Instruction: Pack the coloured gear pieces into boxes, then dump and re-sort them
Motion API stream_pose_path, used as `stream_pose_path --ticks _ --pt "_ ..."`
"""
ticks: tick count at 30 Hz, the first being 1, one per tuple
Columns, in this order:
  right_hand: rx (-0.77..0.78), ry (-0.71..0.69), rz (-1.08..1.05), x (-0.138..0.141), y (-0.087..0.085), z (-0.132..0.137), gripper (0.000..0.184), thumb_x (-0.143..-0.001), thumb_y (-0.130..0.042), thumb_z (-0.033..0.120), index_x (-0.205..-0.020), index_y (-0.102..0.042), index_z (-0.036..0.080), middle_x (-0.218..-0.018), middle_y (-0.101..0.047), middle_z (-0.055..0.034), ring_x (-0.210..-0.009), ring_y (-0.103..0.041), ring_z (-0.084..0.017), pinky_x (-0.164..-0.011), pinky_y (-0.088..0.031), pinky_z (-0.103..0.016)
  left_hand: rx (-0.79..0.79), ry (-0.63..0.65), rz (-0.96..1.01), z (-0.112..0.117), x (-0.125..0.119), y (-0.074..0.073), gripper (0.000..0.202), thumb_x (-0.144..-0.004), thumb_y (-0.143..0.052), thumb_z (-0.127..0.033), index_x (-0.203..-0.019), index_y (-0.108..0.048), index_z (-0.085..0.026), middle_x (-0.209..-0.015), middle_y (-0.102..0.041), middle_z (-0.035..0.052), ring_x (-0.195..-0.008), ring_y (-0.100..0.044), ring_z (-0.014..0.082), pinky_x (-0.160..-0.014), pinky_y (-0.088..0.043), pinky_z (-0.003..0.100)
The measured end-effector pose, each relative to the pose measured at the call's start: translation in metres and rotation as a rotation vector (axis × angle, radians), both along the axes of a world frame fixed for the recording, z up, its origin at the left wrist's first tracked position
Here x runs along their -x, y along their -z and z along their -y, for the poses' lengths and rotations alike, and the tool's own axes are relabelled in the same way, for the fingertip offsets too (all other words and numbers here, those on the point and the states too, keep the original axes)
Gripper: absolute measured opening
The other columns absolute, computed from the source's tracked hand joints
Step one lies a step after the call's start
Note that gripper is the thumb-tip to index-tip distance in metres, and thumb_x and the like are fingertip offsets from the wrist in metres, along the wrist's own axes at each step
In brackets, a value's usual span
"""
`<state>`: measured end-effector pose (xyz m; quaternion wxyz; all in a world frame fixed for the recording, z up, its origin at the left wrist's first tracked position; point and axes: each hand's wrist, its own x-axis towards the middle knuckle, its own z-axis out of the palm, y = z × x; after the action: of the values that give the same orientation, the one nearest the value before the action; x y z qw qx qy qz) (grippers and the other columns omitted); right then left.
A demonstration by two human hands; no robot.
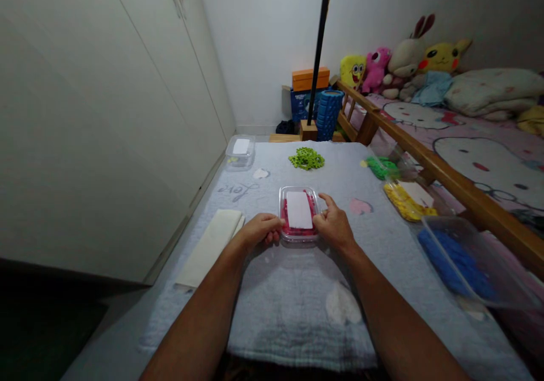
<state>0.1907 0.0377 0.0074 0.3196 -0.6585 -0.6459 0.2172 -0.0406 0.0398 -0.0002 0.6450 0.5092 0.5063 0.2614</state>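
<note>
A small clear plastic box [298,191] with pink-red pieces inside and a white label on its lid sits on a pale grey blanket [293,290]. My left hand [259,229] grips the box's left near corner with curled fingers. My right hand [334,222] holds the box's right side, its index finger stretched along the edge. A pile of loose green pieces [306,158] lies farther back on the blanket.
Another clear lidded box [240,151] stands at the back left. Folded cream cloth [211,245] lies left. Open clear boxes of green [381,166], yellow [404,200] and blue pieces [457,262] line the right, beside a wooden bed frame [446,171]. A black pole [318,46] rises behind.
</note>
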Motion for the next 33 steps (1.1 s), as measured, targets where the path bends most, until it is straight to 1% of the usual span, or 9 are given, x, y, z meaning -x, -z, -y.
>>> stream_pose_path --ticks 4,9,13,16,20,22,26,30,33 --pt "-0.019 0.019 -0.003 -0.002 0.000 -0.001 0.069 -0.070 -0.050 0.020 -0.138 -0.057 0.010 -0.052 -0.055 0.0052 -0.051 -0.052 -0.017 -0.059 -0.038 -0.025 0.021 -0.005 0.033 0.001 -0.003 -0.003 0.045 -0.070 -0.074 -0.057 -0.070 -0.061 -0.014 -0.054 -0.061 0.0018 -0.039 -0.043 0.0055 -0.041 -0.027 0.020" --pt "-0.048 0.026 -0.037 -0.005 0.003 -0.003 0.067 -0.070 -0.050 0.021 -0.136 -0.058 0.010 -0.052 -0.052 0.0060 -0.050 -0.050 -0.016 -0.059 -0.038 -0.026 0.040 -0.001 0.069 0.003 -0.005 -0.004 0.047 -0.066 -0.081 -0.055 -0.066 -0.058 -0.015 -0.055 -0.063 0.0022 -0.039 -0.044 0.0048 -0.041 -0.027 0.019" --pt "-0.047 0.044 -0.042 -0.005 0.003 -0.003 0.066 -0.071 -0.050 0.022 -0.135 -0.058 0.010 -0.052 -0.051 0.0063 -0.050 -0.049 -0.016 -0.058 -0.037 -0.026 0.057 0.006 0.069 0.005 -0.007 -0.004 0.044 -0.068 -0.079 -0.053 -0.066 -0.058 -0.015 -0.055 -0.064 0.0030 -0.039 -0.045 0.0054 -0.041 -0.028 0.019" --pt "-0.010 0.052 -0.029 -0.004 0.000 -0.003 0.064 -0.072 -0.050 0.022 -0.135 -0.059 0.010 -0.053 -0.052 0.0054 -0.052 -0.051 -0.017 -0.059 -0.036 -0.026 0.052 -0.036 0.071 0.007 -0.011 -0.005 0.041 -0.070 -0.077 -0.051 -0.065 -0.057 -0.016 -0.052 -0.062 0.0021 -0.039 -0.045 0.0059 -0.041 -0.029 0.020" --pt "0.048 0.051 0.001 -0.004 -0.003 -0.002 0.062 -0.077 -0.048 0.022 -0.137 -0.058 0.011 -0.055 -0.056 0.0028 -0.055 -0.054 -0.019 -0.058 -0.035 -0.026 0.038 -0.083 0.074 0.009 -0.015 -0.006 0.036 -0.073 -0.073 -0.047 -0.064 -0.055 -0.017 -0.051 -0.060 0.0006 -0.037 -0.043 0.0056 -0.040 -0.027 0.020" --pt "0.067 0.037 -0.014 -0.005 -0.004 -0.001 0.059 -0.082 -0.047 0.026 -0.138 -0.058 0.012 -0.059 -0.060 0.0008 -0.058 -0.057 -0.020 -0.059 -0.036 -0.026 0.040 -0.099 0.075 0.009 -0.017 -0.006 0.035 -0.073 -0.072 -0.046 -0.065 -0.055 -0.017 -0.052 -0.059 -0.0001 -0.037 -0.043 0.0058 -0.040 -0.027 0.020" --pt "0.102 0.043 -0.063 -0.004 -0.003 0.001 0.053 -0.089 -0.047 0.038 -0.135 -0.060 0.012 -0.068 -0.067 -0.0032 -0.066 -0.062 -0.021 -0.063 -0.040 -0.027 0.008 -0.129 0.081 0.008 -0.019 -0.001 0.035 -0.075 -0.070 -0.048 -0.066 -0.055 -0.018 -0.052 -0.058 -0.0011 -0.037 -0.042 0.0058 -0.040 -0.028 0.021" --pt "0.072 0.083 -0.053 0.000 -0.001 0.000 0.053 -0.091 -0.048 0.044 -0.130 -0.063 0.012 -0.075 -0.070 -0.0064 -0.067 -0.063 -0.021 -0.065 -0.041 -0.027 -0.047 -0.144 0.073 0.007 -0.021 0.004 0.037 -0.075 -0.069 -0.050 -0.065 -0.055 -0.018 -0.052 -0.057 -0.0017 -0.038 -0.042 0.0057 -0.040 -0.029 0.020" --pt "0.052 0.100 -0.067 0.000 0.002 -0.001 0.051 -0.091 -0.049 0.046 -0.126 -0.066 0.013 -0.074 -0.071 -0.0062 -0.067 -0.064 -0.021 -0.065 -0.041 -0.028 -0.044 -0.150 0.091 0.007 -0.023 0.005 0.039 -0.075 -0.069 -0.053 -0.065 -0.054 -0.018 -0.051 -0.056 -0.0020 -0.038 -0.041 0.0057 -0.040 -0.027 0.020"
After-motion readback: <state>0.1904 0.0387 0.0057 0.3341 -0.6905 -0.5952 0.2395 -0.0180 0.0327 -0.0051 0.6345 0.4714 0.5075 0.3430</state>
